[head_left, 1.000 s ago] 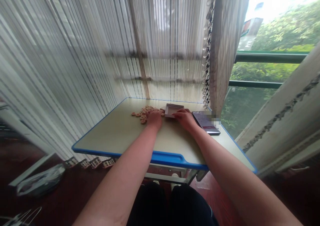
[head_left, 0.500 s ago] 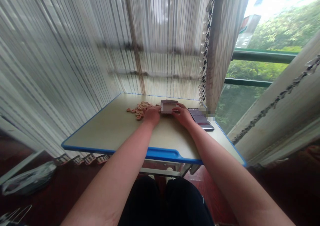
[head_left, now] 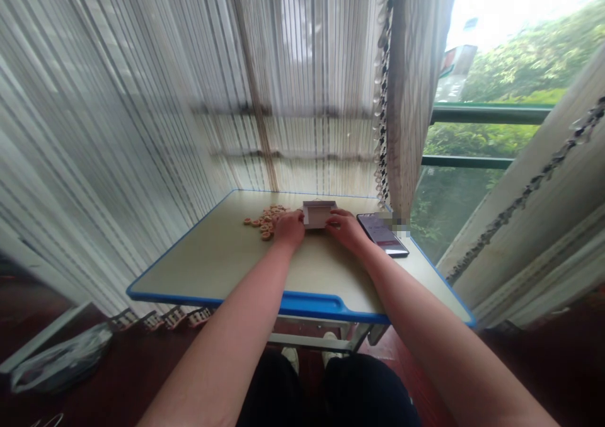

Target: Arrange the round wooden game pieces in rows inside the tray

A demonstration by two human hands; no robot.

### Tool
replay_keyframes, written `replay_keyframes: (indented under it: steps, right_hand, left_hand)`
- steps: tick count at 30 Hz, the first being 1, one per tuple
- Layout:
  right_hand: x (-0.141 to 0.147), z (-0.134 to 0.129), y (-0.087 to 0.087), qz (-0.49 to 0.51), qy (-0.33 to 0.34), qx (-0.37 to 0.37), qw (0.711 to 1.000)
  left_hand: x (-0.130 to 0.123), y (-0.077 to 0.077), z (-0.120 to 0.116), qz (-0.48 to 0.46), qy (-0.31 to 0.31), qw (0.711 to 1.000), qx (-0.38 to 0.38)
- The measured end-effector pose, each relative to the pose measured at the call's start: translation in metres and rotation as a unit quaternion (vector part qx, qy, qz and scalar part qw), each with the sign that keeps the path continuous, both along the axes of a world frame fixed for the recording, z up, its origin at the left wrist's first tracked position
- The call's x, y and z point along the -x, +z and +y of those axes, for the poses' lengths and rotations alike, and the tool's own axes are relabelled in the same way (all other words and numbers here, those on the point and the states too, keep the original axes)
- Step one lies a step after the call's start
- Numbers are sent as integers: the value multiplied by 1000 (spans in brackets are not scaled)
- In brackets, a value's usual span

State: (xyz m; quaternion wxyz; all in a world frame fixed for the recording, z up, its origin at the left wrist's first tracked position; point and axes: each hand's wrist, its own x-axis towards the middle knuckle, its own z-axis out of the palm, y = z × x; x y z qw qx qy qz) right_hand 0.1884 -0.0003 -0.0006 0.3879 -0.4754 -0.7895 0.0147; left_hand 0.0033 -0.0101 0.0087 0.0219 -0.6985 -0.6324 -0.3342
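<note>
Blue-edged table (head_left: 203,257) bears phone (head_left: 384,235), its text illegible.

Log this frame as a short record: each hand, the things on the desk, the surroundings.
Left hand: at the box's left side; grip unclear
Right hand: appears to hold the box's right side
Box: open, shallow; no pieces visible inside
Small pieces: loose pile, left of the box
Dark-screened device: flat, right of the right hand
Desk: pale top, blue edge
Behind: striped curtain
</note>
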Motion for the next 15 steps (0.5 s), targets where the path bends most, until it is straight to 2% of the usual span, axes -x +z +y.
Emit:
replay_keyframes:
  steps: [7, 15]
  right_hand:
    - [-1, -5, 3, -8, -3, -5, 1000]
    - [-2, -26, 19, -77, 25, 5, 997]
  left_hand:
    - [1, 1, 0, -8, 20, 1000, -5]
    - [7, -1, -2, -72, 36, 995, -50]
